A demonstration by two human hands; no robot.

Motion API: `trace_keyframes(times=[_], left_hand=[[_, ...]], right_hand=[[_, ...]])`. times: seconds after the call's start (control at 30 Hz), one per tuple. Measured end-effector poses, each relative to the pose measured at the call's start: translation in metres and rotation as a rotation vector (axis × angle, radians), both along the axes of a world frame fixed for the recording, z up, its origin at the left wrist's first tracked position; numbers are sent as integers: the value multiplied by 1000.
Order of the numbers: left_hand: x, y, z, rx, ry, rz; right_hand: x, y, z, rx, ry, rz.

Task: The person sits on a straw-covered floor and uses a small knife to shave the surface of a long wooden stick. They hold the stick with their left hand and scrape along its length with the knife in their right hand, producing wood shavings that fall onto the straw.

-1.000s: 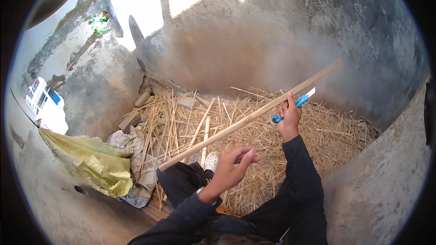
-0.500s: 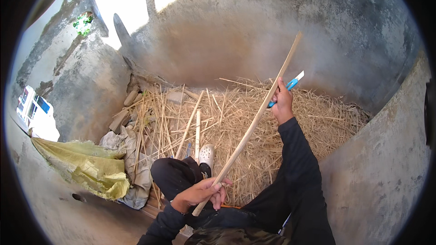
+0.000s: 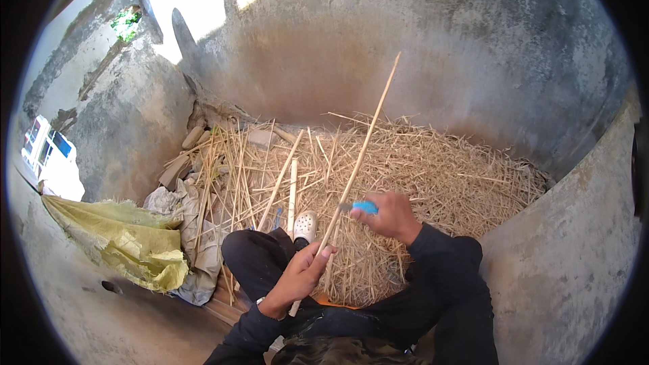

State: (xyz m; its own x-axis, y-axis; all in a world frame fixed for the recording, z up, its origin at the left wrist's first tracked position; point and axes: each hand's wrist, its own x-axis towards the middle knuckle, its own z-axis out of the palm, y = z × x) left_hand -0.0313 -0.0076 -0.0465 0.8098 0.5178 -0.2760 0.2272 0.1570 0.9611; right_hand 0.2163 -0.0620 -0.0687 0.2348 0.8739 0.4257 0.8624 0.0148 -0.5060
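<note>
A long, thin bamboo strip slants up and away from my lap toward the far wall. My left hand is closed round its lower part, thumb along the strip, with the butt end sticking out below. In my right hand is a blue utility knife. Its blade lies at the strip, a little above my left hand; whether the edge bites into it cannot be made out. My fingers hide most of the knife's handle.
Straw-like shavings cover the floor ahead. Two pale strips lie by my white clog. To the left are a yellow torn sack and several bricks. Concrete walls close in the far side and right.
My right hand has let go of the strip's upper part and come down nearer my left hand, bringing the knife blade to the strip. The strip has turned narrow side up and swung left.
</note>
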Motion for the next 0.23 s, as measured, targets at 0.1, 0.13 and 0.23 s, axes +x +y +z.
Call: trace_keyframes(times=[0.1, 0.13, 0.23], left_hand=[[3, -10, -10, 185, 1, 47], [4, -14, -11, 223, -2, 46], [1, -25, -9, 248, 47, 15]], right_hand=[[-25, -14, -16, -15, -111, 54], [-28, -17, -19, -19, -141, 57], [-3, -6, -21, -37, -82, -52]])
